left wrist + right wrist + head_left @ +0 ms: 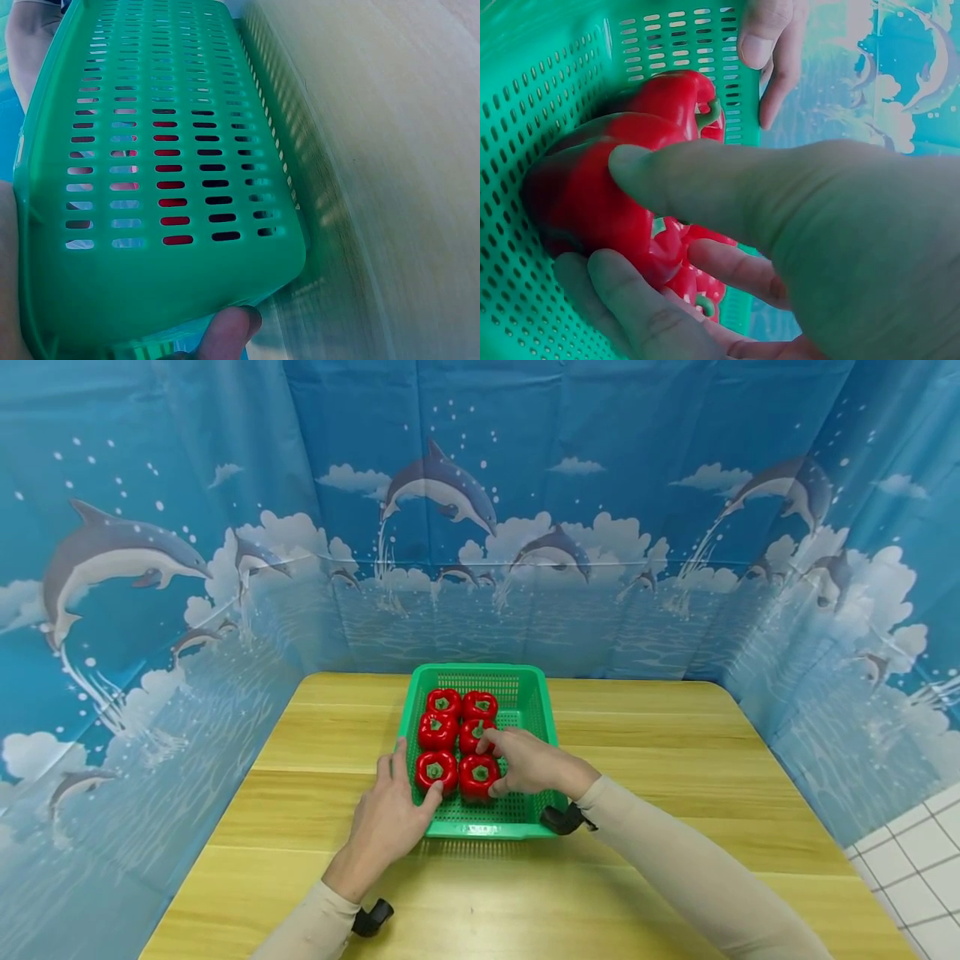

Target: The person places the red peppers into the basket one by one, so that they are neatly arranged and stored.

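Observation:
Several glossy red bell peppers stand stem-up in a green perforated plastic basket (450, 830), in two columns on its left side. My right hand (532, 762) reaches in over the right rim and holds the front right bell pepper (478, 774). In the right wrist view its thumb presses one side of that bell pepper (592, 199), with the fingers around the other side. My left hand (390, 818) grips the basket's left wall near the front, thumb over the rim and fingers outside. In the left wrist view a fingertip (226, 334) touches the basket's lower edge.
The basket rests on a light wooden table (645, 743). A blue curtain printed with dolphins (480, 618) hangs along the back and both sides. White tiles (918, 852) show at the lower right. Each wrist wears a black camera mount.

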Demonstrator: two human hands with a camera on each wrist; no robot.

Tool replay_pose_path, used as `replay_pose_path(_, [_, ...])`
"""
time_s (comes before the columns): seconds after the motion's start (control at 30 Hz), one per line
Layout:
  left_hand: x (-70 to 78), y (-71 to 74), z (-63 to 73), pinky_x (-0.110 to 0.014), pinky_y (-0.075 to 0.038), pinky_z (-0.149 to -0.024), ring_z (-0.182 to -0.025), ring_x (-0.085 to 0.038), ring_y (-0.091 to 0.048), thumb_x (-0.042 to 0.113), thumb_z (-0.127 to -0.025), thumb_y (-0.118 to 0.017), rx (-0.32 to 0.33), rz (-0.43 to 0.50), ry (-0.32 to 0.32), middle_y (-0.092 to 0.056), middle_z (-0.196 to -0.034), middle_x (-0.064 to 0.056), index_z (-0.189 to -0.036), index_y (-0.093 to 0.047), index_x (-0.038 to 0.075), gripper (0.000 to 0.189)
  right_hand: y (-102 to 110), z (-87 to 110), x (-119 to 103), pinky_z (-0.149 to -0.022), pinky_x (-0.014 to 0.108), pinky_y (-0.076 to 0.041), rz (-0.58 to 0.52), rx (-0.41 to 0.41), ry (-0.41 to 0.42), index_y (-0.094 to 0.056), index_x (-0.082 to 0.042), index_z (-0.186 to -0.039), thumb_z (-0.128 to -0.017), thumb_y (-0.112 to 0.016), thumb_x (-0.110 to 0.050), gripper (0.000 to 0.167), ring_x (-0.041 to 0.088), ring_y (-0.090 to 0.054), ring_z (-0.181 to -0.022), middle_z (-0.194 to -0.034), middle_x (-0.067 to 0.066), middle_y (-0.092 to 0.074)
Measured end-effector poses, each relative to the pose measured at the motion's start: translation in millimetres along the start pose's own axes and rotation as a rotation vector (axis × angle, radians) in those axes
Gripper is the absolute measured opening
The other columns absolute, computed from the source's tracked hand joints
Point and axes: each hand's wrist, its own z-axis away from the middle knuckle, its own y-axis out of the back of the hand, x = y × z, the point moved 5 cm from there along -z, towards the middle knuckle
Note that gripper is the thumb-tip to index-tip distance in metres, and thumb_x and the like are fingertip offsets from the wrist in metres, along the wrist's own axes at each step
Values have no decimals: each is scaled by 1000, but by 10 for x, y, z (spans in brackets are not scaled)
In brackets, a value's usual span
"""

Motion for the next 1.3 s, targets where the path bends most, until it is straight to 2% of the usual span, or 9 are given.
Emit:
replay_pose_path(0.23, [14, -3, -2, -33, -44, -48, -53, -21, -50, 53, -113, -71, 3, -3, 4, -48, -171, -32, -186, -15, 2, 105, 23, 94, 2, -112, 55, -63, -1, 0, -23, -67, -6, -149, -98, -98, -20, 62, 41, -66, -142, -148, 16, -71])
replay_pose_path(0.53, [43, 4, 3, -33, -45, -50, -55, -23, -53, 49, -114, -71, 3, -3, -7, -49, -170, -33, -185, -18, 0, 102, 124, 244, 1, -106, 54, -63, -36, 32, -45, -65, -9, -153, -100, -95, -22, 63, 38, -64, -139, -152, 20, -67])
replay_pose_path(0.77, [35, -10, -8, -34, -44, -51, -56, -23, -52, 52, -113, -71, -7, -5, 4, -48, -172, -31, -186, -15, 2, 105, 247, 428, 62, -100, 43, -69, -197, 72, -33, -64, -7, -154, -103, -91, -17, 59, 22, -84, -105, -155, 26, -60])
replay_pose_path(0.8, [33, -14, -10, -34, -44, -51, -57, -23, -52, 53, -113, -71, -10, -5, 7, -48, -172, -31, -187, -14, 2, 105, 265, 460, 68, -99, 42, -69, -217, 80, -28, -64, -8, -153, -104, -91, -17, 56, 21, -85, -105, -155, 26, -60])
replay_pose_path(1.07, [19, -3, -13, -36, -46, -57, -66, -25, -59, 54, -114, -70, -51, 25, 25, -44, -177, -30, -188, -12, 5, 105, 357, 694, 165, -96, 40, -70, -275, 199, 27, -67, -7, -147, -111, -83, -22, 43, 23, -82, -113, -152, 19, -69])
replay_pose_path(1.3, [-13, 50, 9, -38, -52, -60, -81, -29, -71, 55, -115, -70, -80, 75, 51, -39, -182, -29, -188, -11, 6, 106, 348, 848, 314, -93, 42, -70, -286, 338, 19, -74, -9, -133, -115, -75, -22, 22, 28, -82, -116, -141, 15, -77])
